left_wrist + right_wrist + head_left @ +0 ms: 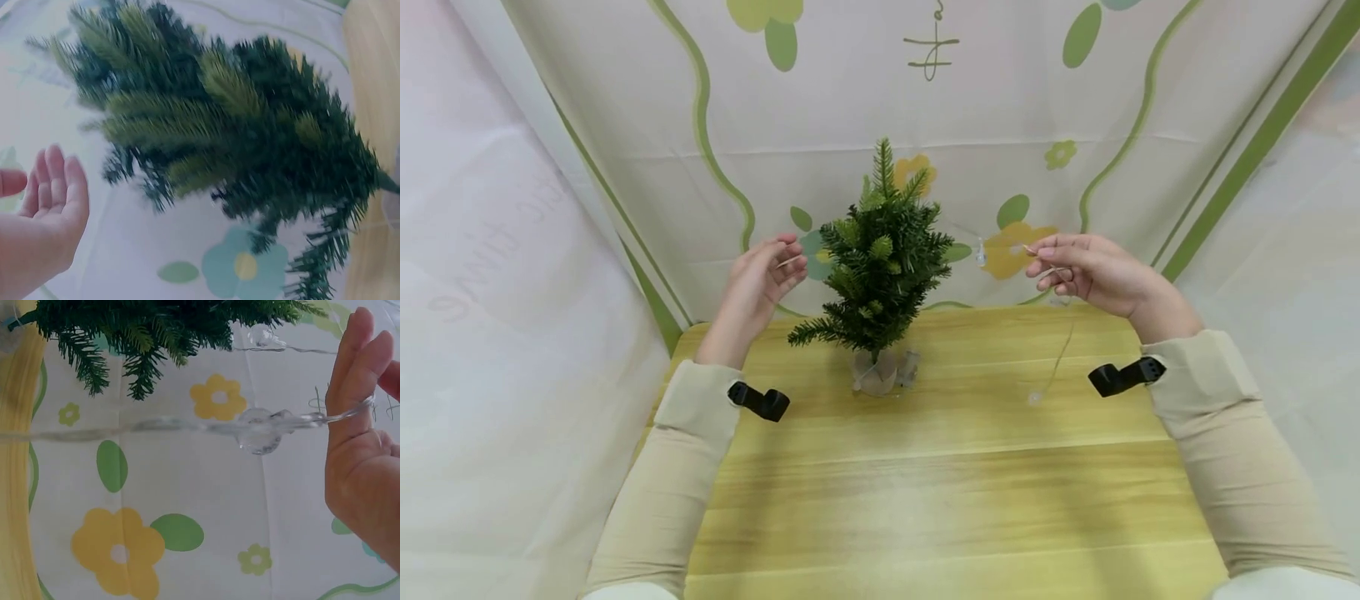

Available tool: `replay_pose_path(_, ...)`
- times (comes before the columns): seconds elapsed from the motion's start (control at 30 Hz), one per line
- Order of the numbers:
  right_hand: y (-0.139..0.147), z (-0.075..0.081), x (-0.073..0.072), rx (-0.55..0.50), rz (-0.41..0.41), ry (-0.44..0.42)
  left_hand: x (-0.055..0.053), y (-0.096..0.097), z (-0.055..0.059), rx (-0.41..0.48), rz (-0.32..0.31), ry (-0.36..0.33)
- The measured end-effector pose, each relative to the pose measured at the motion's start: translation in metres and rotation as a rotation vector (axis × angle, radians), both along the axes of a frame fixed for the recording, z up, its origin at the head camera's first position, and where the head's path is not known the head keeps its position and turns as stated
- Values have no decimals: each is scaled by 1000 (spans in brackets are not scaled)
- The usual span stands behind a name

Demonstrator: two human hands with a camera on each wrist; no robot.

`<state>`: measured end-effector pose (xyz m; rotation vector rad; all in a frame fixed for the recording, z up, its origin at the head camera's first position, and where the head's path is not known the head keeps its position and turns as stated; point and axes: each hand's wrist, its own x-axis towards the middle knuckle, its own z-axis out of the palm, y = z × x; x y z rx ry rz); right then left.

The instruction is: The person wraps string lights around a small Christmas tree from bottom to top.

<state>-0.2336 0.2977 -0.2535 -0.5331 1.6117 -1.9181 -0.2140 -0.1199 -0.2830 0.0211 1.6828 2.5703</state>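
A small artificial Christmas tree (883,258) stands upright at the back of the table, its base (872,375) wrapped in pale material. To its left, apart from the branches, my left hand (767,275) is raised with relaxed fingers; the left wrist view shows that hand (53,219) with nothing plainly in its grasp. Right of the tree, my right hand (1093,271) pinches a thin clear string of lights (175,425) between thumb and fingers. One clear bulb (259,432) hangs close to the fingers. From this hand the wire (1062,354) drops to the tabletop.
Beside the tree's base lies a small clear object (910,368), too indistinct to name. The yellow wood-grain table (925,500) meets a white flower-printed curtain (865,108) behind, and pale curtains (497,333) hang on both sides.
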Motion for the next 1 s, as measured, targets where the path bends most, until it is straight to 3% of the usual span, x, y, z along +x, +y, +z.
replay_pose_path(0.1, 0, 1, 3, -8, 42, 19, 9, 6, 4, -36, -90, 32)
replay_pose_path(0.37, -5, 1, 8, -107, 160, 80, 27, 37, 12, -234, -316, 86)
replay_pose_path(0.5, -9, 0, 8, -106, 218, 112, 31, 58, 15, -303, -404, 94)
replay_pose_path(0.63, -14, -1, 8, -100, 262, 114, 31, 75, 15, -316, -493, 109)
replay_pose_path(1.0, -26, -4, 10, 135, 227, 79, 25, 118, 5, -315, -628, 112)
